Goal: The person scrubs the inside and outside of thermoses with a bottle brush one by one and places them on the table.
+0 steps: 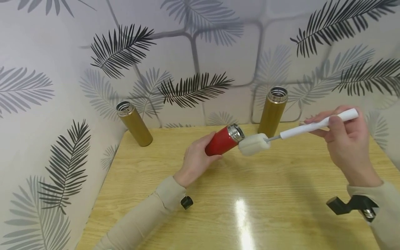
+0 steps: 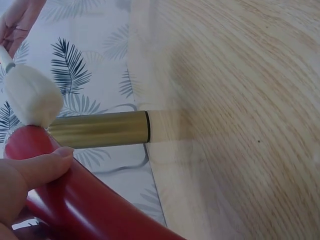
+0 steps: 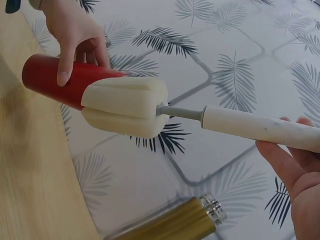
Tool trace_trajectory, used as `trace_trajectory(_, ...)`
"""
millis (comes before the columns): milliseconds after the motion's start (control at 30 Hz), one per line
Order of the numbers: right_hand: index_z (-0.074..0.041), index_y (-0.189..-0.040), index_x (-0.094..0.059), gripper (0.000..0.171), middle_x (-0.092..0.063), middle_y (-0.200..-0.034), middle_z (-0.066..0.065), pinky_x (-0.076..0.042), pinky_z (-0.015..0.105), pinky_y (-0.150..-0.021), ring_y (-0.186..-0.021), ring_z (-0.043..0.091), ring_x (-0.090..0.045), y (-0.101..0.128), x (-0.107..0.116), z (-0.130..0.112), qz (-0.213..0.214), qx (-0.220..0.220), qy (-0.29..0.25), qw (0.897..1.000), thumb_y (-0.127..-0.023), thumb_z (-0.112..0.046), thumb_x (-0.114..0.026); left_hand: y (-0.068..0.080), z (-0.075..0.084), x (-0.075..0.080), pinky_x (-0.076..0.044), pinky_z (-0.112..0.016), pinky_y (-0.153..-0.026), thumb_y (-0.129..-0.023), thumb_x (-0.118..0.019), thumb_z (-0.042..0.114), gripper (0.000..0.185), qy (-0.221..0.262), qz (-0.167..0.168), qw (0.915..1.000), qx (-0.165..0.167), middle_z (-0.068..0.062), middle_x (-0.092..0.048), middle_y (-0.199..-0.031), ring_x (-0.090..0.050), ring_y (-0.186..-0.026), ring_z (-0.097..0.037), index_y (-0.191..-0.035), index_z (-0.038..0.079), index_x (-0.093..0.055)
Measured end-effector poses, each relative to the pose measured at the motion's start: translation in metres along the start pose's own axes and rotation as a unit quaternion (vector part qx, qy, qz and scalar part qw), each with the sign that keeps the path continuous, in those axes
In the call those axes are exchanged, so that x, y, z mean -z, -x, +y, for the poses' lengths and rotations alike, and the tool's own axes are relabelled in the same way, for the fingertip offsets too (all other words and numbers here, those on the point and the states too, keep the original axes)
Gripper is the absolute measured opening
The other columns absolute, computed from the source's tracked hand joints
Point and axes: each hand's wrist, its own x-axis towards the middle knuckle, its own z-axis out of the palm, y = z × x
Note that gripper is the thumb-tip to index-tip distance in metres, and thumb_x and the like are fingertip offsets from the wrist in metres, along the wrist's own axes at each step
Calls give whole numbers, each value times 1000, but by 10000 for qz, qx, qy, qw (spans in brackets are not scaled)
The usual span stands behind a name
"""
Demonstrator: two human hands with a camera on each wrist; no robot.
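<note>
Flask (image 1: 223, 140) mid-table (image 1: 250, 194), sponge brush (image 1: 253, 144) at its mouth, two flasks behind, left (image 1: 133, 123) and right (image 1: 273, 111).

Left hand (image 1: 195, 159) curled in a grip, forearm low — right hand (image 1: 347, 139) raised, fingers pinched.

Bright, even light is cast from above; glare is seen on the table (image 1: 243, 215), and edges are bent.

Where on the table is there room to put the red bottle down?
The wooden table is bare in front, between the left hand and right hand. The back is crowded: gold bottles at the left and right corners.
</note>
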Motion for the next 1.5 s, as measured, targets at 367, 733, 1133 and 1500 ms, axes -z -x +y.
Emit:
trace_trajectory(367, 13, -107, -41, 6, -67, -102, 34, -59, 50, -90, -100, 45, -71, -8, -15, -1, -20, 160, -1167, 9930, -106, 8, -45, 3, 1, -8, -52, -46, -105, -83, -90, 19, 77, -86, -212, 9996, -179, -7, -61, -147, -63, -128, -29, -151, 11, -55)
trace_trajectory(733, 11, -110, -40, 5, -62, -103, 34, -57, 54, -91, -98, 47, -70, -13, -18, 11, 428, 448, -1301, 9896, -106, 12, -41, 6, 7, -13, -53, -47, -103, -82, -92, 19, 73, -479, -317, 9964, -629, -7, -66, -141, -65, -125, -29, -146, 10, -60)
trace_trajectory(1133, 5, -107, -46, 9, -63, -98, 29, -61, 46, -85, -90, 40, -73, -10, -6, 19, 1016, 583, -192, 9929, -104, 13, -44, 7, 12, -12, -52, -47, -104, -81, -92, 17, 77, 293, -244, 9990, -218, -9, -65, -142, -64, -126, -30, -149, 12, -56)
trace_trajectory(1500, 5, -107, -46, 10, -64, -97, 30, -61, 46, -86, -92, 40, -73, -2, -1, 7, 814, 515, -87, 9953, -104, 14, -42, 0, 4, -9, -54, -43, -102, -83, -90, 25, 82, 934, -113, 9953, 237, -10, -65, -142, -66, -120, -28, -155, 13, -51)
